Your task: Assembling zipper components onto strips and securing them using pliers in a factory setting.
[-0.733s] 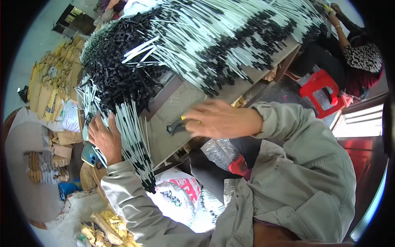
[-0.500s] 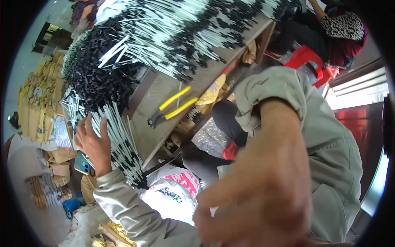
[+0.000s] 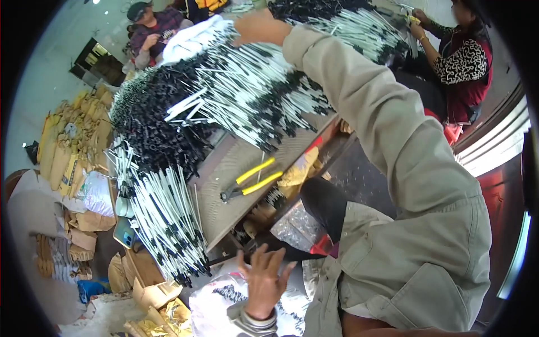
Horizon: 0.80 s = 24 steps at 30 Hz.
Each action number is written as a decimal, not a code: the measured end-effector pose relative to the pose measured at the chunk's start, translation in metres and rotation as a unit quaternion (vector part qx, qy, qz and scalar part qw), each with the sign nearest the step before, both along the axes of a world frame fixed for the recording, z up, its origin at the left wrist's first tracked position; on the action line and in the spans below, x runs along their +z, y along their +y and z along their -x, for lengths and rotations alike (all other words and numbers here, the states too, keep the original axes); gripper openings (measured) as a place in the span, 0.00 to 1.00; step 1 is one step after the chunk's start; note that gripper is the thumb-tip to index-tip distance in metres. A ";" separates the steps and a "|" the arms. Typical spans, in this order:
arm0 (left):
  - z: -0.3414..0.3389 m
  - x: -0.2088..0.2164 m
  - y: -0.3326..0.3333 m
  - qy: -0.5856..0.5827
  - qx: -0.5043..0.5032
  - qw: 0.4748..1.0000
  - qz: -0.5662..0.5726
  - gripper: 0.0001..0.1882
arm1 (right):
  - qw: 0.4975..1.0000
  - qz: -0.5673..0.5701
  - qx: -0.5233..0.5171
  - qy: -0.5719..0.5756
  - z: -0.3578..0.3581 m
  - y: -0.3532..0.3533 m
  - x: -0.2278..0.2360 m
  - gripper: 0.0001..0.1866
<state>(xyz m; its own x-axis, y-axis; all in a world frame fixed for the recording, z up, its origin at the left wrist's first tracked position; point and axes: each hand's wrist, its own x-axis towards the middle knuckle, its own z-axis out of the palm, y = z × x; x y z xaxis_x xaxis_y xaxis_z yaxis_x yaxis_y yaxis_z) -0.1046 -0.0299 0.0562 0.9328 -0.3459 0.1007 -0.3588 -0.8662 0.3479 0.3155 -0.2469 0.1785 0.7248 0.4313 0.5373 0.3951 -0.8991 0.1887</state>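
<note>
My left hand (image 3: 263, 282) hovers over a white plastic sack (image 3: 216, 306) with its fingers spread and nothing in them. My right arm stretches across the table, and my right hand (image 3: 261, 28) is at the far side of a big heap of thin white rods with black ends (image 3: 247, 78). That hand is blurred and its fingers cannot be made out. A row of similar rods (image 3: 165, 219) lies at the table's near left edge. Cutting pliers with yellow handles (image 3: 252, 180) rest on the bare tabletop (image 3: 219, 202).
A phone (image 3: 124, 232) lies left of the near rods. Cardboard pieces (image 3: 78, 135) are stacked at the left. One person (image 3: 154, 33) sits at the far left and another (image 3: 463, 73) at the far right. A red stool (image 3: 452, 133) stands beside the right one.
My right hand has swung from close in front of me to the far heap. My left hand has left the near rods and come right and nearer, over the sack. The view has shifted.
</note>
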 end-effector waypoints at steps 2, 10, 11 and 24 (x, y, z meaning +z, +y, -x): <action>-0.001 -0.009 -0.010 0.005 -0.021 0.999 0.038 0.17 | 0.999 -0.039 0.029 0.020 -0.018 0.002 -0.015 0.22; -0.014 -0.028 -0.025 0.020 -0.064 0.987 0.145 0.15 | 0.938 -0.310 -0.003 0.152 -0.032 -0.015 0.005 0.19; -0.015 -0.031 -0.026 0.035 -0.067 0.981 0.180 0.14 | 0.927 -0.343 0.021 0.147 -0.024 -0.014 0.006 0.19; -0.026 -0.070 -0.069 0.199 -0.111 0.912 0.340 0.12 | 0.920 -0.349 0.107 0.142 0.019 -0.026 0.015 0.19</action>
